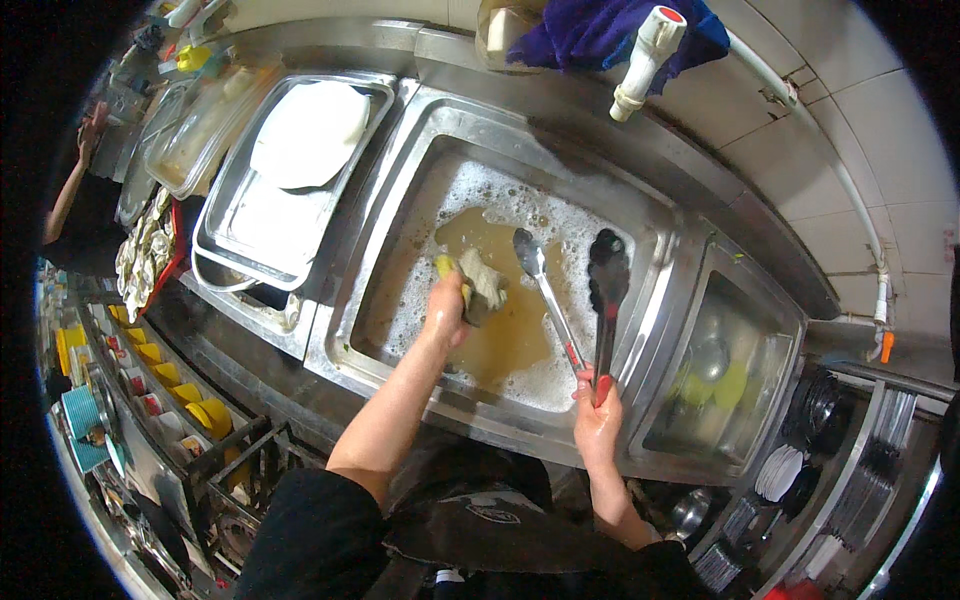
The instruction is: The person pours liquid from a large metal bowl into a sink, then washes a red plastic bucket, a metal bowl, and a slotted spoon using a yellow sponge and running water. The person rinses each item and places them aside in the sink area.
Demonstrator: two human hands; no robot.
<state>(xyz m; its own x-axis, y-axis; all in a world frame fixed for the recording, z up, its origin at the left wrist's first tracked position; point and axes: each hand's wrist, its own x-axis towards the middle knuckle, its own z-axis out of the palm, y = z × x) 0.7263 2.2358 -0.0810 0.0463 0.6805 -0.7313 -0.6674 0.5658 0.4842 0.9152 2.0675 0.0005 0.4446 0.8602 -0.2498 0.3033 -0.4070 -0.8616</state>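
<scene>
Over a stainless steel sink (pixel 375 259) of murky, foamy water, my left hand (pixel 446 309) grips a yellow and greyish-green scrubbing sponge (pixel 482 281). My right hand (pixel 598 409) is closed around the handle end of a pair of kitchen tongs (pixel 551 300), over the sink's right part. The tongs stand spread: one arm shows a bare metal scoop-shaped tip, the other looks dark, with a black tip. Red parts show near my fingers. The sponge is left of the tongs and apart from them. How deep the sink is cannot be seen through the cloudy water.
Left of the sink, a metal tray (pixel 259 225) holds a white plate-like piece (pixel 311 135). A second basin (pixel 780 390) at right holds water and yellow-green items. A white tap (pixel 649 64) juts over the back edge. A person's arm (pixel 67 187) shows at far left.
</scene>
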